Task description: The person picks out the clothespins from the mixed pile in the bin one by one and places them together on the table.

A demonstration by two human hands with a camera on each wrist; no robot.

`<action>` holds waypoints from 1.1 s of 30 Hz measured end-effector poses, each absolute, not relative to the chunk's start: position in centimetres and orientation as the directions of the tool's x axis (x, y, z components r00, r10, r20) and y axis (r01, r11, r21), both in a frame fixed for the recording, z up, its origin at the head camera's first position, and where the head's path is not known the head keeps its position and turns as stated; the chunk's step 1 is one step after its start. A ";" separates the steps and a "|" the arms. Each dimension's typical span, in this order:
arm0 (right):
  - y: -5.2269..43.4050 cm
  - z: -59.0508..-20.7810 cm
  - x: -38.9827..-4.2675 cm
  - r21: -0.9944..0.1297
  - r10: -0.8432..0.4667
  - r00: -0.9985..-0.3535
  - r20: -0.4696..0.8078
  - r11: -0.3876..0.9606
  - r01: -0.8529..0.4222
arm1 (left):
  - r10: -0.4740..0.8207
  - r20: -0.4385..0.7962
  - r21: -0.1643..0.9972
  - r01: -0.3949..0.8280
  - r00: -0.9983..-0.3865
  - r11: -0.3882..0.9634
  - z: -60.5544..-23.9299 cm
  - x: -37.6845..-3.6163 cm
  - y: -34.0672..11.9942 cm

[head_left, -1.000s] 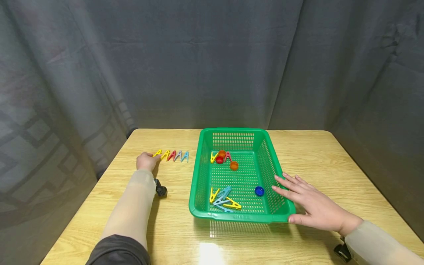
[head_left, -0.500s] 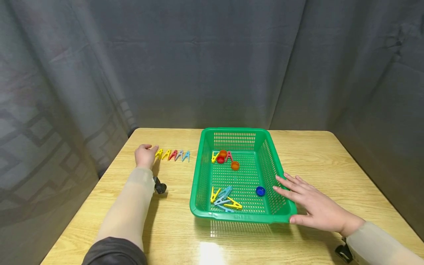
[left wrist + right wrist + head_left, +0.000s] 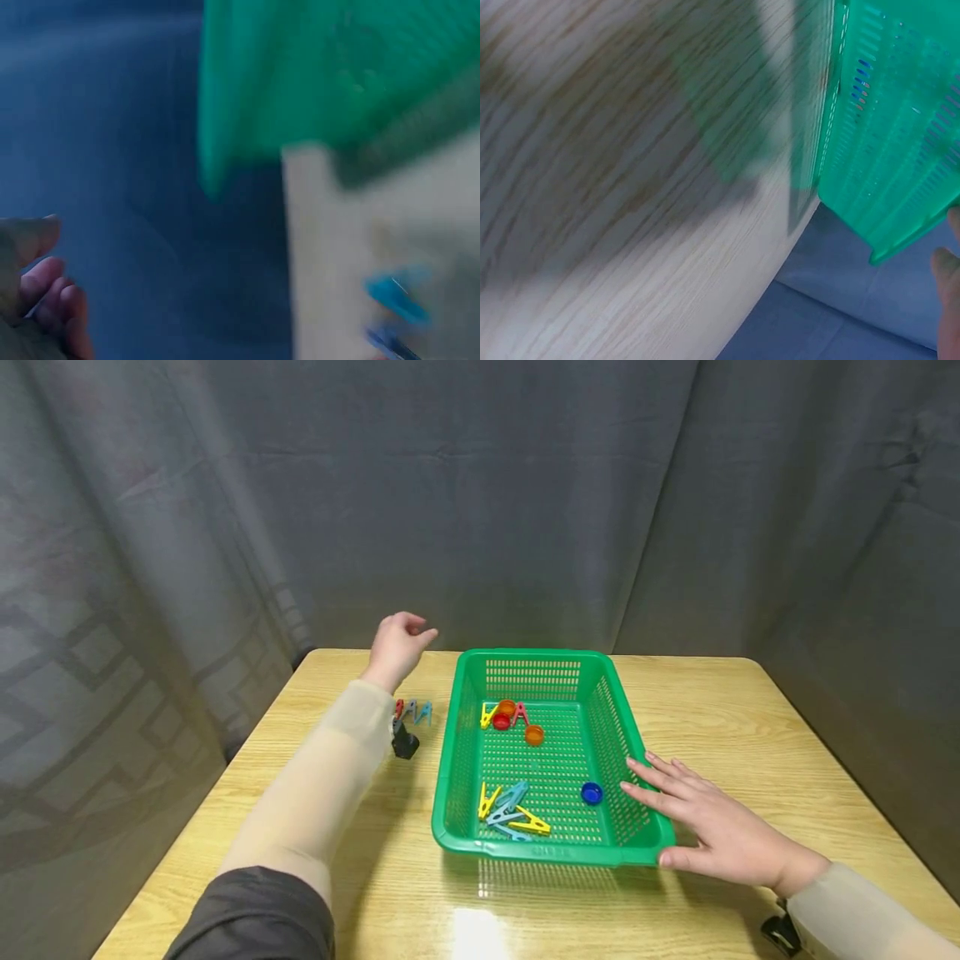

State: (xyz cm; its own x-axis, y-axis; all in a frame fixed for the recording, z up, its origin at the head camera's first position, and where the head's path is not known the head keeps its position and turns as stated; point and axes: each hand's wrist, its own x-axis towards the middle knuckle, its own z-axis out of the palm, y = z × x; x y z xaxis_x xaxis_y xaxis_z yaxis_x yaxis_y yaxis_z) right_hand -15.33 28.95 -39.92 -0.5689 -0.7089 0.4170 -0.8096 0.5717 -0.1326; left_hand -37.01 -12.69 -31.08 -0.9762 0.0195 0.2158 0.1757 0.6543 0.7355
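My left hand (image 3: 397, 647) is raised over the back of the table, left of the green basket (image 3: 551, 852), with its fingers loosely bent and nothing between them. The left wrist view, blurred, shows the same fingers (image 3: 52, 292) holding nothing. Beneath the hand stands a row of clothespins: a red one (image 3: 399, 708), a grey one (image 3: 410, 710) and a light blue one (image 3: 424, 712). My forearm covers the yellow clothespins at the row's left end. My right hand (image 3: 720, 835) rests with spread, straight fingers on the basket's right rim near its front corner.
Inside the basket, yellow and blue clothespins (image 3: 510, 814) lie at the front left. A red clothespin (image 3: 521, 714), a yellow one (image 3: 487, 716), a red cap (image 3: 501, 722) and orange caps (image 3: 534, 735) lie farther back. A blue cap (image 3: 592, 793) sits at the right. A grey curtain (image 3: 480, 527) hangs behind.
My left hand has let go of the yellow clothespin at the row's left end, then risen and moved right and back. The right hand has stayed on the basket.
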 end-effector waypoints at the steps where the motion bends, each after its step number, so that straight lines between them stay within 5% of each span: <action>1: 29.0 -39.9 -15.3 -0.135 -0.708 -0.569 0.419 0.571 -0.810 | 0.064 0.211 0.717 0.199 -0.975 0.668 -30.4 -37.0 -11.5; 13: 28.8 -40.1 -15.2 -0.149 -0.696 -0.578 0.427 0.576 -0.803 | 0.342 0.034 0.502 0.311 -0.939 0.807 -28.1 -36.0 0.6; 24: 28.3 -40.3 -15.5 -0.164 -0.693 -0.577 0.432 0.569 -0.806 | 0.246 -0.047 0.529 0.185 -0.968 0.829 -32.4 -37.0 1.8; 33: 28.2 -40.3 -15.4 -0.161 -0.694 -0.576 0.433 0.569 -0.806 | 0.209 -0.067 0.421 0.162 -0.976 0.893 -35.3 -36.8 2.1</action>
